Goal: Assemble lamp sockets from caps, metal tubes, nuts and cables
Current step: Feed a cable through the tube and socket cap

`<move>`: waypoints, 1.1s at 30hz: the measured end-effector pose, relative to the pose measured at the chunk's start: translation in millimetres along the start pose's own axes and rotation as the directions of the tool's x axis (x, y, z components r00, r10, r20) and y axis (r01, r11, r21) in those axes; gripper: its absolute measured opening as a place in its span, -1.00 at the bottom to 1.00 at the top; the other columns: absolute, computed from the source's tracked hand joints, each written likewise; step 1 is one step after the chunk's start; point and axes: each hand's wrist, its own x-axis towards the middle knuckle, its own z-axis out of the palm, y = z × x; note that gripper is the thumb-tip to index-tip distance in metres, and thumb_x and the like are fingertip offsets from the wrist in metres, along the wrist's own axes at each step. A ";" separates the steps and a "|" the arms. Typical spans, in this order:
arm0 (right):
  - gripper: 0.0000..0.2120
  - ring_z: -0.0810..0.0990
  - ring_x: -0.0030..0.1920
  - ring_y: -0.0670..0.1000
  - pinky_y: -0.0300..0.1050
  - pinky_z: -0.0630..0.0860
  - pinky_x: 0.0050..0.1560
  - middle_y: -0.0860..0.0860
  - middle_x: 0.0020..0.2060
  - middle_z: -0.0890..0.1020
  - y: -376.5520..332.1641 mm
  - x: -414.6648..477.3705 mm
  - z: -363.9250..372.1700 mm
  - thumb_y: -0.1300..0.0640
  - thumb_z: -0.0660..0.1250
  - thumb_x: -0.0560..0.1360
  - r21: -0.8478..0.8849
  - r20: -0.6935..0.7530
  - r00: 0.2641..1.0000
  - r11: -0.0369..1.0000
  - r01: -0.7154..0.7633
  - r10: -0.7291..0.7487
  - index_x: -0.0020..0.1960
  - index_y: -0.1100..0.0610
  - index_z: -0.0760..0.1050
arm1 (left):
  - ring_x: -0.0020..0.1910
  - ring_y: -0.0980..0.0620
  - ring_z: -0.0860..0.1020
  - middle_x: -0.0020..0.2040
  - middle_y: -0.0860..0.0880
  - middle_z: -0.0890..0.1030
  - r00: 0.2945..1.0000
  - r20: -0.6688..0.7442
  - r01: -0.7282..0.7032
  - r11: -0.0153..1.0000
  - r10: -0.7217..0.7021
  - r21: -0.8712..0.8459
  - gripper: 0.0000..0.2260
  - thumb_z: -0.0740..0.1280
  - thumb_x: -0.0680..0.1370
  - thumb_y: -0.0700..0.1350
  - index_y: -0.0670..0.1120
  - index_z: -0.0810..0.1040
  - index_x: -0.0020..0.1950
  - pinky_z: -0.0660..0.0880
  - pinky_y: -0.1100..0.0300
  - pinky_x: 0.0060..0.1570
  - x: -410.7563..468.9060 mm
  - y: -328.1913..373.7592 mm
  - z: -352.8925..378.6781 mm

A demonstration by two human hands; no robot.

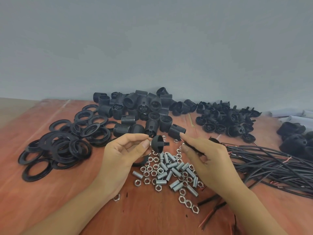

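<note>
Just above the pile of nuts and tubes [171, 168], the left hand [125, 155] pinches a black dome cap [157, 144] by its crown. The right hand [206, 160] pinches a cable [191, 146] end. The cap is likely light and rigid. The cable looks floppy, so grip near its tip.

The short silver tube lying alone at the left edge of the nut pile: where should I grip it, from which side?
I would pinch the short silver threaded metal tube at its middle, across its long sides, coming from above. It lies flat on the reddish wooden table with nothing on top, while silver hexagonal nuts sit close by its right end.
</note>
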 end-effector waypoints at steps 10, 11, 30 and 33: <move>-0.69 0.44 -0.23 -0.08 -0.21 0.45 -0.19 -0.08 -0.26 0.51 -10.0 -2.2 -1.7 0.11 0.28 0.59 -0.041 0.087 0.988 0.991 0.130 -0.126 0.26 0.20 0.58 | -0.07 0.00 0.67 -0.07 -0.12 0.71 0.999 0.010 -0.036 0.999 0.035 0.029 -0.82 0.48 0.32 -0.07 -0.03 0.72 -0.09 0.59 0.24 -0.05 -1.1 -0.5 1.8; -0.71 0.45 -0.23 -0.06 -0.17 0.47 -0.20 -0.06 -0.27 0.53 -12.6 -2.7 -0.8 0.14 0.31 0.57 -0.070 0.094 0.985 0.986 0.154 -0.148 0.25 0.21 0.59 | -0.06 -0.01 0.67 -0.06 -0.13 0.71 0.999 0.011 -0.047 0.998 0.047 0.033 -0.82 0.48 0.33 -0.08 -0.03 0.72 -0.09 0.59 0.24 -0.04 -1.2 -0.2 1.6; -0.74 0.56 -0.24 0.01 0.06 0.52 -0.26 -0.02 -0.24 0.61 -25.4 -5.0 3.6 -0.08 0.24 0.59 0.015 0.152 0.988 0.999 -0.039 0.037 0.05 0.05 0.62 | -0.02 -0.07 0.68 -0.04 -0.13 0.71 0.989 0.048 -0.146 0.985 0.142 0.094 -0.88 0.47 0.39 -0.16 -0.03 0.71 -0.09 0.59 0.22 -0.02 0.5 -0.4 0.3; -0.73 0.56 -0.27 0.01 0.07 0.52 -0.30 -0.04 -0.26 0.61 -26.5 -4.1 3.9 -0.08 0.21 0.58 -0.026 0.128 0.991 0.999 -0.030 0.033 0.02 0.04 0.61 | -0.03 -0.07 0.67 -0.03 -0.15 0.71 0.990 0.050 -0.133 0.987 0.129 0.085 -0.89 0.49 0.40 -0.16 -0.05 0.70 -0.08 0.59 0.21 -0.03 0.2 -0.5 0.2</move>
